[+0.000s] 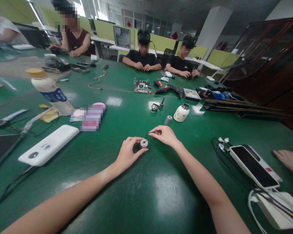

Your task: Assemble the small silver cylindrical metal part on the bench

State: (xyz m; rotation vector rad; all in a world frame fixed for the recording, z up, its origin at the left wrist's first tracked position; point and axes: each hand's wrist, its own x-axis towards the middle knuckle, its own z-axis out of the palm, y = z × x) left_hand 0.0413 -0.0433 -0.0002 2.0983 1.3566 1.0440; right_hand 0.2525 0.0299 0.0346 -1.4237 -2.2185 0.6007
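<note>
Left hand (pixel 127 152) around upright cylinder (pixel 144 143), end-face up

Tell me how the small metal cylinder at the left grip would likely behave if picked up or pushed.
The metal cylinder looks rigid, so it probably wouldn't squash between the fingertips of the left grip. Its round side suggests it could roll if knocked over. Given the glossy reflections on the green table, it might slide fairly easily too.

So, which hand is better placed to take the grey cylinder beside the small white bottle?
Probably the right hand: it is nearer to the grey cylinder, while the left hand holds the round metal part. Whether the right fingers pinch something tiny, I cannot tell.
</note>
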